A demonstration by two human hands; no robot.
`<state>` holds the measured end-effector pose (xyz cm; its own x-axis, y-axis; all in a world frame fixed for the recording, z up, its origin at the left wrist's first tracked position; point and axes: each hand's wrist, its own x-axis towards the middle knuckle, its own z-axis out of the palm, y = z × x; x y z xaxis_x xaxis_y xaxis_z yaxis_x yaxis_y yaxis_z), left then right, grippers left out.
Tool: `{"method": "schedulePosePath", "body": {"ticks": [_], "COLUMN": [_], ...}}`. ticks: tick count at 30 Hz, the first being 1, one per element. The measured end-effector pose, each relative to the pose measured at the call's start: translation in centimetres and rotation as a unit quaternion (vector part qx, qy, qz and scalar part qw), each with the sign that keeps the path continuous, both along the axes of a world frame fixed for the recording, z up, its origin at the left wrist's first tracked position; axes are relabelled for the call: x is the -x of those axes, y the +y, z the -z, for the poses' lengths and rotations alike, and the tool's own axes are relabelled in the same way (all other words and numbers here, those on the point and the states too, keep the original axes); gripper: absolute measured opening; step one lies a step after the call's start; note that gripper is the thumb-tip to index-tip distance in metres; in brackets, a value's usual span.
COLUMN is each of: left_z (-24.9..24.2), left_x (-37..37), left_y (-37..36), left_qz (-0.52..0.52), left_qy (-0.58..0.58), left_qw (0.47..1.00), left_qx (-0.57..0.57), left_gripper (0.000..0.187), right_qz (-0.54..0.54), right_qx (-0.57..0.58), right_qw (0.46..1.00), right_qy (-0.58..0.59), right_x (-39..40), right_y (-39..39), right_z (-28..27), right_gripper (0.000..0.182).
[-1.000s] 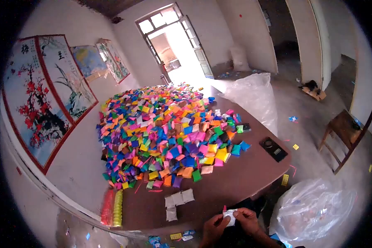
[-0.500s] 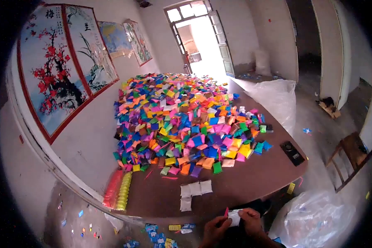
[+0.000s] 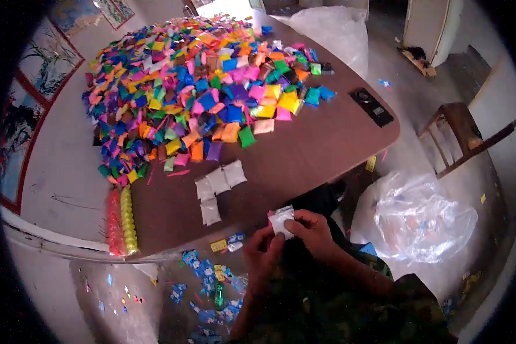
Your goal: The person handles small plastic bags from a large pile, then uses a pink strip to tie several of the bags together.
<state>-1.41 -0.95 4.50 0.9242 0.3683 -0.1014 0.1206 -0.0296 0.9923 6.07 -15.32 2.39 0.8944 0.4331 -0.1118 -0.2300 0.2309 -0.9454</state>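
Close to the table's front edge, my left hand point(image 3: 262, 247) and my right hand point(image 3: 312, 230) both pinch a small white packet point(image 3: 281, 220). My left thumb presses its lower edge, while the right fingers grip its right side. A slim pink piece point(image 3: 269, 215) shows beside the left fingers, partly hidden by the packet. On the brown table point(image 3: 264, 172), several similar white packets point(image 3: 218, 181) lie side by side to the left of my hands. Behind them spreads a large heap of colourful packets point(image 3: 206, 86).
Red and yellow plastic strips point(image 3: 121, 221) lie at the table's left corner. A black device point(image 3: 371, 107) rests near the right edge. Clear plastic bags point(image 3: 421, 218) stand on the floor, with a wooden chair point(image 3: 461, 135) beyond. Blue wrappers point(image 3: 203, 275) litter the floor below.
My view has tilted down and swung right, so the table sits higher and further left. Both hands still hold the white packet, now more fully visible.
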Motion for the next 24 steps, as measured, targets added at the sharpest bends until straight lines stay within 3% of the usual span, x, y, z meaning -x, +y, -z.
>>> {"method": "schedulePosePath", "body": {"ticks": [3, 6, 12, 18, 24], "left_z": [0.9, -0.4, 0.2, 0.2, 0.0], "left_x": [-0.1, -0.6, -0.9, -1.0, -1.0], "left_y": [-0.3, -0.8, -1.0, -0.9, -1.1], "left_qz": [-0.007, -0.025, -0.017, 0.01, -0.043], "left_qy": [0.034, 0.028, 0.028, 0.071, 0.046], "left_qw": [0.999, 0.999, 0.999, 0.997, 0.997], "left_qx": [0.038, -0.039, 0.026, -0.011, 0.05], "left_gripper": [0.023, 0.022, 0.024, 0.026, 0.026], "right_qz": [0.007, 0.004, -0.007, 0.007, -0.029], "right_qx": [0.012, -0.046, 0.015, 0.021, 0.014], "right_qw": [1.0, 0.999, 1.0, 0.999, 0.999], "right_qy": [-0.007, 0.004, -0.012, 0.027, 0.028], "right_x": [0.1, 0.4, 0.1, 0.2, 0.3], "right_y": [0.0, 0.1, -0.3, -0.3, -0.4], "right_z": [1.3, 0.8, 2.1, 2.3, 1.9], "right_gripper": [0.022, 0.023, 0.023, 0.025, 0.025]}}
